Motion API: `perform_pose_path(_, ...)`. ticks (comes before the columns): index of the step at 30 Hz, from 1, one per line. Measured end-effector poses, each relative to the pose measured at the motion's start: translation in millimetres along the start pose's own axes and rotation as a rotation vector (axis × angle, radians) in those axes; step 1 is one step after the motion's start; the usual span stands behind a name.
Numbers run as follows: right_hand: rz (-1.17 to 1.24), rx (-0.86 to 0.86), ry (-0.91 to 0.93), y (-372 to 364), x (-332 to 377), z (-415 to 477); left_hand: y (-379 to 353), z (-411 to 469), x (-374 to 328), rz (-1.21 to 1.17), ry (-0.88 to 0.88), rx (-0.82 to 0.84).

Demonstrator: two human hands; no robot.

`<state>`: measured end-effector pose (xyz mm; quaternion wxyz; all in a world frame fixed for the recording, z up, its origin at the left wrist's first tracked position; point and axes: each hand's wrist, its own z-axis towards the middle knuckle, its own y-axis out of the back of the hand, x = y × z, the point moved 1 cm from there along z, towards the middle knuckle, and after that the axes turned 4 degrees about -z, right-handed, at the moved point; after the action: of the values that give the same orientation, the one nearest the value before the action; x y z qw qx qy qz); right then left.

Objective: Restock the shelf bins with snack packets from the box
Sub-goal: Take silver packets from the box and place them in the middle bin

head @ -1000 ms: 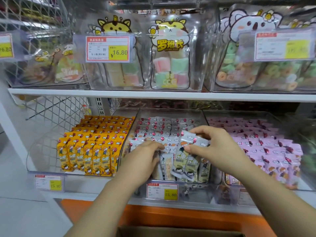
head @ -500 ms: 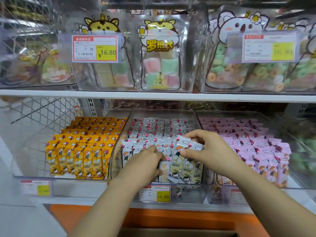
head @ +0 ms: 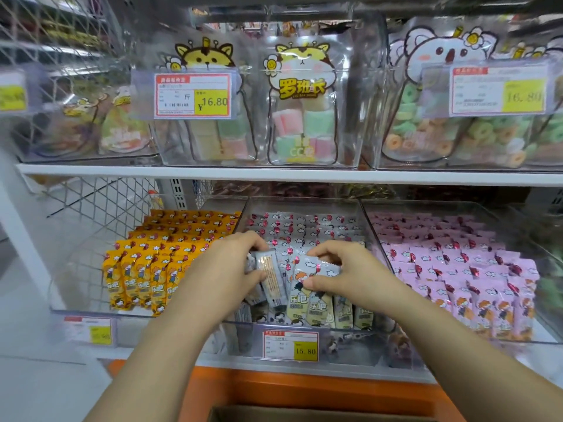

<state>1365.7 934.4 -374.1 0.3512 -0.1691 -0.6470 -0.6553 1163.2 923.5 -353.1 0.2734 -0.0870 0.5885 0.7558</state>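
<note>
Your left hand (head: 225, 274) grips spare packets (head: 269, 277) aside. Your right hand (head: 347, 272) pinches a packet (head: 301, 271) upright, probably to slot into the row (head: 344, 312) beneath.

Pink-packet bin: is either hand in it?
No: the left hand and the right hand both hold grey packets in the middle bin, beside the pink-packet bin.

Orange pkts (head: 158, 263) w/ cartoon kids, grey-white pkts (head: 307, 229), pink pkts (head: 463, 269)
</note>
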Motion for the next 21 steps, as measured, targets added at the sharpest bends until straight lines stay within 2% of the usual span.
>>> perform_pose_path(6, -0.09, 0.075, 0.01, -19, -2, 18, 6, -9, 2, 0.032, -0.069, -0.188)
perform_pose_path(10, -0.294, 0.108, 0.015, -33, -5, 25, 5, -11, 7, -0.035, -0.114, -0.291)
perform_pose_path(14, -0.321, 0.005, 0.062, -31, -1, 25, -9, -15, 14, -0.087, -0.183, -0.298)
perform_pose_path(16, -0.137, -0.108, 0.019, -22, 4, 23, -15, -17, 16, -0.064, -0.255, -0.317)
perform_pose_path(17, 0.055, -0.129, -0.046, -19, 7, 22, -18, -17, 17, -0.053, -0.304, -0.34)
perform_pose_path(19, 0.516, -0.061, -0.213, -14, 15, 20, -22, -18, 17, -0.018, -0.414, -0.394)
perform_pose_path(21, 0.778, 0.014, -0.322, -10, 22, 18, -28, -19, 17, 0.018, -0.512, -0.425)
